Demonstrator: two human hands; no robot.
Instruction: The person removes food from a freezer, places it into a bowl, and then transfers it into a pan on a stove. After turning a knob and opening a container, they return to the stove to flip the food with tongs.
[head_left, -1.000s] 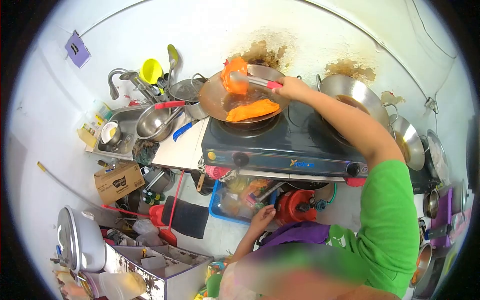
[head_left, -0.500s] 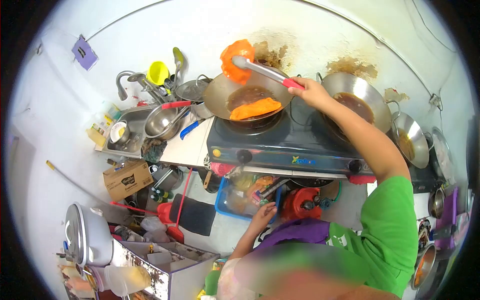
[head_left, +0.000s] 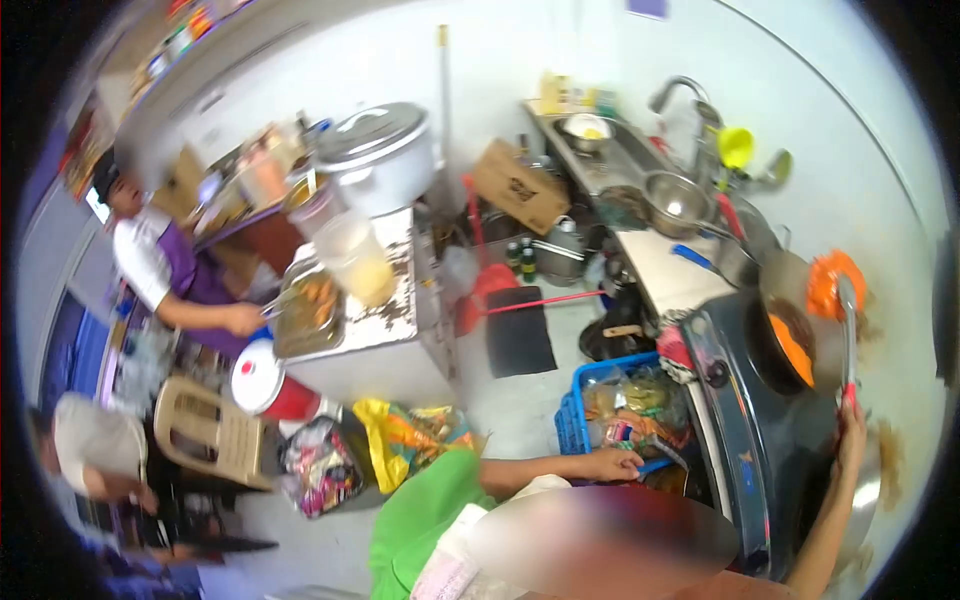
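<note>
My right hand [head_left: 850,428] is closed round the red-gripped end of metal tongs [head_left: 849,335]. The tongs' tips hold a bright orange coated piece of food [head_left: 835,284] up beside the wok [head_left: 775,300], against the wall side. Inside the wok, a second orange piece [head_left: 791,350] lies in dark oil. The wok sits on a dark gas stove [head_left: 740,420]. My left hand [head_left: 614,466] hangs beside a blue plastic basket [head_left: 573,418] full of bags and packets; its fingers are loosely curled and apart, with nothing visible in them.
A sink [head_left: 610,165], steel bowl [head_left: 677,200] and blue-handled knife [head_left: 692,257] lie beyond the stove. Left, a co-worker [head_left: 160,255] holds tongs over a tray [head_left: 310,345] of browned pieces. Another person [head_left: 100,445] is near a beige chair [head_left: 205,425]. A red dustpan [head_left: 490,285] stands on the floor.
The view has swung left, bringing the co-worker, the second person and the chair into sight. My right hand still holds the tongs with the orange piece raised by the wok.
</note>
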